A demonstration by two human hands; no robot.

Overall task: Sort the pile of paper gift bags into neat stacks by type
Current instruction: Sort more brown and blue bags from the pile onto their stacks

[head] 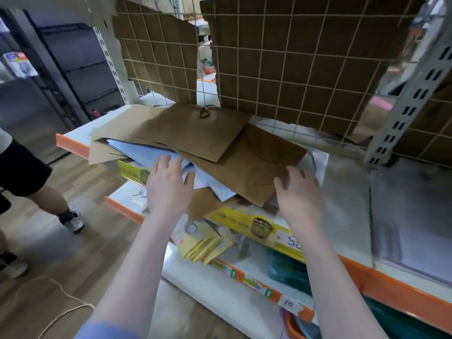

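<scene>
The pile of gift bags (195, 152) sits on the white shelf (347, 192), spilling over its near edge, brown bags on top and pale blue ones (146, 152) fanned out beneath on the left. Your left hand (168, 184) rests flat on the blue layer, fingers spread, nothing pinched. Your right hand (299, 192) is at the near right corner of the big brown bag (256, 167), fingers spread and curled around its edge; whether the grip has closed on the paper you cannot tell from here. A smaller brown bag (195, 133) with a cord handle (204, 112) lies loose on top, farther back. Nothing looks sorted yet, so this reads as the first lift. Take the top brown bags off first; pulling blue from underneath will likely drag the whole heap off the shelf. Pin the blue layer down with the left while the right slides brown away to the bare shelf on the right. Mind the handle snagging on the wire grid (281, 69) behind. Yellow packets (208, 243) on the lower shelf sit right below, where slipping bags could land.
</scene>
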